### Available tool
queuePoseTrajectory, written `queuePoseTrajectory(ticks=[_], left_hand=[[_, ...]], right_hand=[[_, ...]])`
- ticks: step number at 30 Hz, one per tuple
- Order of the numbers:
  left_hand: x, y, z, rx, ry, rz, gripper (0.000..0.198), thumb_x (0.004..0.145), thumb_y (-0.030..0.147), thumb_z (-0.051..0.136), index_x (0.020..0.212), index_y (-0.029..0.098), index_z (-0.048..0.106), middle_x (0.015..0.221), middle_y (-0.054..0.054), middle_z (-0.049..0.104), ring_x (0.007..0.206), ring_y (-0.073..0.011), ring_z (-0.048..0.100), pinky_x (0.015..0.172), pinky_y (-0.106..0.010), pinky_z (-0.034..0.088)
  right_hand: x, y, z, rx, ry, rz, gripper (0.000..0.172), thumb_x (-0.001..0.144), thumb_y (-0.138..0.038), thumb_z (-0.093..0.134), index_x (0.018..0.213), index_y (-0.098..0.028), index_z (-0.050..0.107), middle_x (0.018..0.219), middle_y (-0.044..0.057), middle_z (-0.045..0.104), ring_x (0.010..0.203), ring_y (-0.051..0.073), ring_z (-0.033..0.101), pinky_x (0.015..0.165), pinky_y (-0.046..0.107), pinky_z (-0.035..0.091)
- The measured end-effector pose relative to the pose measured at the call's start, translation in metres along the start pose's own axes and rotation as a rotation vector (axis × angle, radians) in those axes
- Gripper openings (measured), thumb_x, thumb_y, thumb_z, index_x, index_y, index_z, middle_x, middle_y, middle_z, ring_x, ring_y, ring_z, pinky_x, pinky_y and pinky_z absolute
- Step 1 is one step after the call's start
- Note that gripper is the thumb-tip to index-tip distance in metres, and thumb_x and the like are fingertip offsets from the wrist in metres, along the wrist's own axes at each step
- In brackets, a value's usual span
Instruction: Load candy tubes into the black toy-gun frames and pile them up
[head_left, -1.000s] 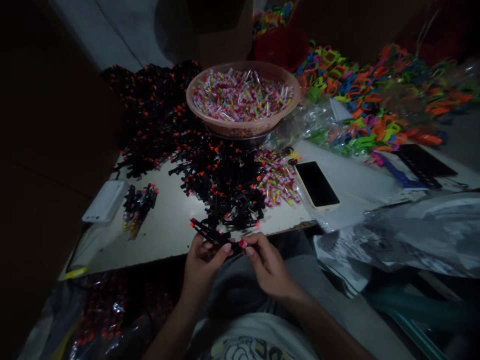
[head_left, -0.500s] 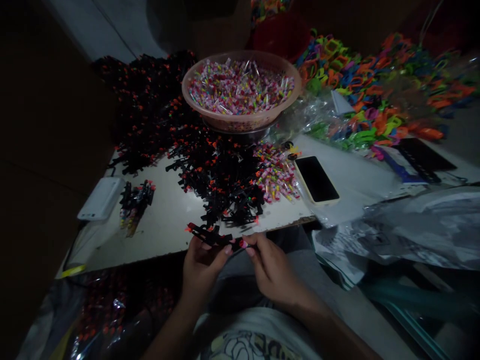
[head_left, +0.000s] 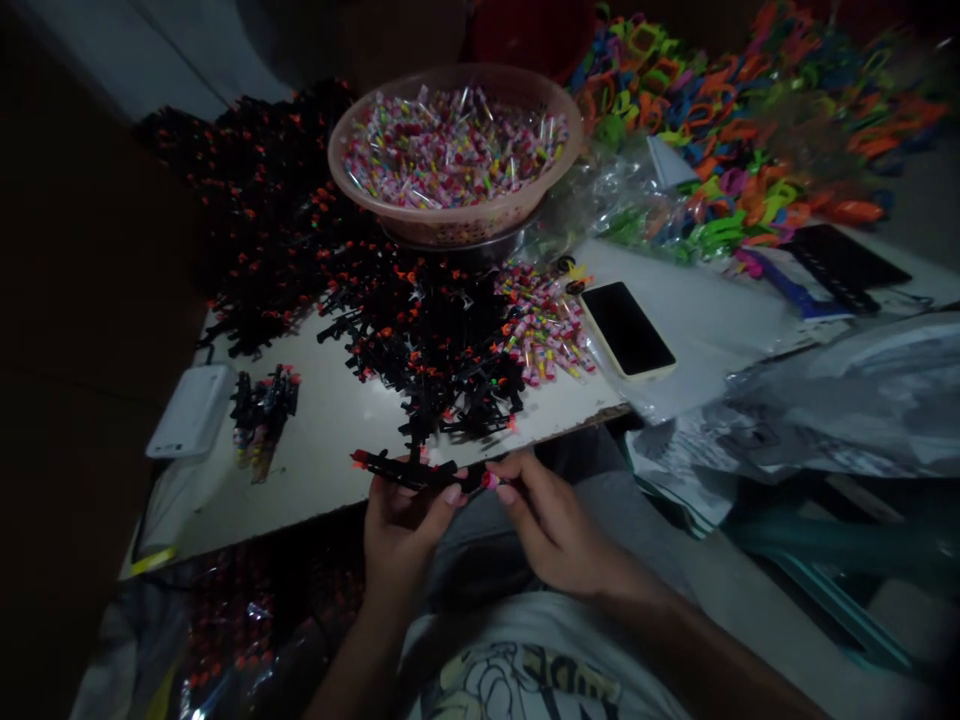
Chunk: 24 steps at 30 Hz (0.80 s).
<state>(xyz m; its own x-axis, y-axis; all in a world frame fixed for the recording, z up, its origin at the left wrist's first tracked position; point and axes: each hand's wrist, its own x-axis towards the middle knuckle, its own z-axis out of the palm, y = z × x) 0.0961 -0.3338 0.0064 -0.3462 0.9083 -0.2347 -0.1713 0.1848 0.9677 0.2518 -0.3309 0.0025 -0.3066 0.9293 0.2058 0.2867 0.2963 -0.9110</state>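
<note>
My left hand [head_left: 409, 525] grips a black toy gun [head_left: 405, 472] with a red-orange tip pointing left, above the table's front edge. Between the thumb and fingers of my right hand [head_left: 551, 520] is a small pink candy tube [head_left: 491, 481], pressed against the gun's right end. Most of the tube is hidden by the fingers. Just beyond my hands lies a heap of black toy guns [head_left: 427, 350] with orange tips. Beside it is a small pile of candy tubes [head_left: 551, 335]. Several guns with tubes [head_left: 264, 400] lie together at the left.
A pink plastic basket [head_left: 341, 165] full of candy tubes stands behind the heap. At the left is a white power bank [head_left: 191, 410]. A phone [head_left: 628, 330] rests right of the tubes, near clear plastic bags [head_left: 810, 400]. Colourful plastic pieces [head_left: 720, 150] fill the back right.
The camera view has shifted slightly, so the table's things sit a little higher and further left. The toy gun is turned a little; both hands keep their hold.
</note>
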Motion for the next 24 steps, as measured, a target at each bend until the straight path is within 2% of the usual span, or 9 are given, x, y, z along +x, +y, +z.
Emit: queuePoseTrajectory(ticks=[6,10,13,17,21,24], left_hand=[[-0.003,0.004,0.003,0.062,0.047,-0.032,0.049,0.058,0.028,0.083,0.099,0.02,0.057,0.081,-0.002,0.072,0.07,-0.0192,0.07,0.062,-0.027,0.057],[0.0,-0.002,0.003,0.048,0.05,-0.003,0.047,0.06,0.029,0.081,0.101,0.02,0.058,0.08,-0.001,0.072,0.071,-0.0184,0.07,0.064,-0.027,0.057],[0.004,-0.01,0.004,0.019,0.049,-0.028,0.043,0.061,0.029,0.08,0.098,0.019,0.059,0.08,-0.001,0.072,0.071,-0.017,0.069,0.066,-0.027,0.056],[0.007,-0.018,0.003,-0.046,0.043,-0.1,0.045,0.061,0.028,0.08,0.099,0.019,0.058,0.083,-0.002,0.072,0.073,-0.0163,0.069,0.068,-0.026,0.055],[0.008,-0.024,0.002,-0.048,0.073,-0.172,0.044,0.062,0.029,0.079,0.1,0.017,0.059,0.087,-0.002,0.071,0.079,-0.016,0.068,0.073,-0.025,0.053],[0.011,-0.029,-0.001,-0.09,0.027,-0.238,0.039,0.063,0.028,0.078,0.096,0.014,0.061,0.09,-0.005,0.071,0.083,-0.0175,0.067,0.079,-0.028,0.051]], right_hand=[[0.003,-0.003,-0.001,-0.027,-0.028,0.005,0.013,0.095,-0.02,0.033,0.102,-0.021,0.044,0.093,0.007,0.061,0.086,0.018,0.059,0.077,0.03,0.047],[0.006,-0.002,0.003,-0.066,-0.1,0.028,0.015,0.093,-0.019,0.031,0.102,-0.02,0.044,0.093,0.009,0.061,0.088,0.021,0.06,0.077,0.032,0.047],[0.007,0.003,0.01,-0.111,-0.097,0.03,0.017,0.091,-0.016,0.033,0.104,-0.019,0.044,0.095,0.011,0.061,0.09,0.022,0.059,0.078,0.034,0.046],[0.006,0.011,0.023,-0.266,-0.095,0.026,0.018,0.09,-0.014,0.033,0.103,-0.017,0.046,0.094,0.011,0.061,0.084,0.022,0.057,0.075,0.034,0.043],[0.006,0.018,0.033,-0.447,-0.059,-0.001,0.016,0.093,-0.026,0.04,0.1,-0.016,0.05,0.093,0.012,0.061,0.083,0.024,0.054,0.075,0.036,0.041],[0.011,0.023,0.033,-0.558,-0.039,-0.005,0.017,0.094,-0.029,0.042,0.096,-0.015,0.053,0.089,0.011,0.061,0.083,0.025,0.055,0.076,0.038,0.039]])
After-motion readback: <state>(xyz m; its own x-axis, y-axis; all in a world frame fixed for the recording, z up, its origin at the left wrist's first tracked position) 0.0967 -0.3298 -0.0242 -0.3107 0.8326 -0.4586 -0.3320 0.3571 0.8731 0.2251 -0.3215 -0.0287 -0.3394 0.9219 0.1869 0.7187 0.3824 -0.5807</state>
